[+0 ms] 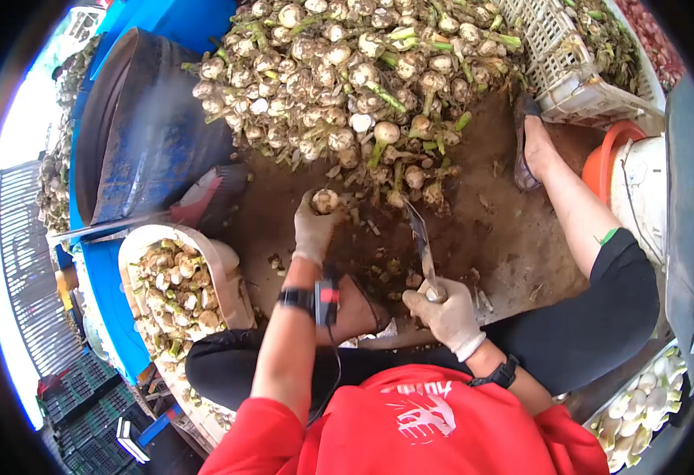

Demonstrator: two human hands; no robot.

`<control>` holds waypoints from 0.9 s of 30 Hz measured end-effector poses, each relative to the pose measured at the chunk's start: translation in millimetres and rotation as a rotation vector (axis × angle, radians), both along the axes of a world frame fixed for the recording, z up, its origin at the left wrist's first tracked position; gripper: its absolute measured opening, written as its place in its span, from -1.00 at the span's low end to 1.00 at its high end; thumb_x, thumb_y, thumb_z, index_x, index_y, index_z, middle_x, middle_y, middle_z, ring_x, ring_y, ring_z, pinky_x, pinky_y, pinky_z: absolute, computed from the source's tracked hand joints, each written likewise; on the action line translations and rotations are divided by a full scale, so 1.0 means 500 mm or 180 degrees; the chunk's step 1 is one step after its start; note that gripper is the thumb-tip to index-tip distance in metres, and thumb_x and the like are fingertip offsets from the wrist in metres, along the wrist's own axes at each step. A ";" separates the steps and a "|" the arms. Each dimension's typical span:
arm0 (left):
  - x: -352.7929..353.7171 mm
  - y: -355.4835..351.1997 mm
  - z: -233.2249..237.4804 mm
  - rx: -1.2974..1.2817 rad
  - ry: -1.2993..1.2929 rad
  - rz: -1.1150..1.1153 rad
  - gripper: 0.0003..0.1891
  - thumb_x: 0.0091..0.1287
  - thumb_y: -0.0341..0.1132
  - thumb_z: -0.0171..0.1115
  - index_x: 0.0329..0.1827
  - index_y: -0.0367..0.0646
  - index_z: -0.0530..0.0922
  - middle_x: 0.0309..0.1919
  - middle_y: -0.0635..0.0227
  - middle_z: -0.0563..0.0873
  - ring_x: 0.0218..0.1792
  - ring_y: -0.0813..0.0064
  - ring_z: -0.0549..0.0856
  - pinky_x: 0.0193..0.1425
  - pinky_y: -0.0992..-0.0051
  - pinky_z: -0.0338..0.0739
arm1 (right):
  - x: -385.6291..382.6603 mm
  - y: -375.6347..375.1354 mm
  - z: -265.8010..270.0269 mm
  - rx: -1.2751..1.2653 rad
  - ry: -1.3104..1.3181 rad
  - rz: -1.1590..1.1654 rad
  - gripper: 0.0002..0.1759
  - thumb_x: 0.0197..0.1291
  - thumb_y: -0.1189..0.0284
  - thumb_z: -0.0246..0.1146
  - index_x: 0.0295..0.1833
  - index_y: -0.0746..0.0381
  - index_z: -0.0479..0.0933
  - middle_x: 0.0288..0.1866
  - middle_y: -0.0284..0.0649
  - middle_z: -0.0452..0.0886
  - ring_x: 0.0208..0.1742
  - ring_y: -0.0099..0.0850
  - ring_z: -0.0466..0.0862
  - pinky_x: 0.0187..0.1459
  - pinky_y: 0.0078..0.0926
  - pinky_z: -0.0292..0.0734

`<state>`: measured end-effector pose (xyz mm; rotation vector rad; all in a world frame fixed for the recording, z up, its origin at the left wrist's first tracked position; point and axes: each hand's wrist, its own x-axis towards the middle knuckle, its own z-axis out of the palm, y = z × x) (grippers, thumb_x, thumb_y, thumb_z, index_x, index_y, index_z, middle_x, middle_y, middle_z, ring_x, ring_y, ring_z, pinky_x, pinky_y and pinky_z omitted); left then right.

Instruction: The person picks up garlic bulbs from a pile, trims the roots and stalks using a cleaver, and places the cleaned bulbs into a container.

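Observation:
My left hand [313, 231], in a pale glove, is closed around a soil-stained garlic bulb [325, 201], with its round end facing up. In my right hand [448, 315], also gloved, is the handle of a knife [424, 249]. Its long, dirty blade points away from me, toward the front edge of a big pile of garlic bulbs [323, 75] with green stem stubs and muddy roots. Blade and held bulb are apart. The fingers of my left hand partly hide the bulb.
At left stand a tub [232, 273] of trimmed pieces and a tipped blue drum [157, 119], with a red-and-grey brush [200, 194] nearby. A white crate [553, 55] and an orange-rimmed bucket [640, 182] are at right. Cleaned white bulbs [640, 408] lie lower right.

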<state>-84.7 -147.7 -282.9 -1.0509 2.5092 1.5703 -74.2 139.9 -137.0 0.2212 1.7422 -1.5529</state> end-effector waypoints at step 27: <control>0.250 0.264 0.616 -0.1684 0.0805 -0.0323 -0.50 -0.04 -0.45 0.58 0.00 -0.22 0.58 -0.24 0.30 0.74 -0.22 0.48 0.75 -0.09 0.47 0.64 | 0.055 0.070 0.104 0.0608 0.2224 0.0102 -0.84 0.14 0.42 0.32 -0.37 0.31 0.61 -0.53 0.00 0.59 -0.48 -0.18 0.68 -0.42 -0.33 0.50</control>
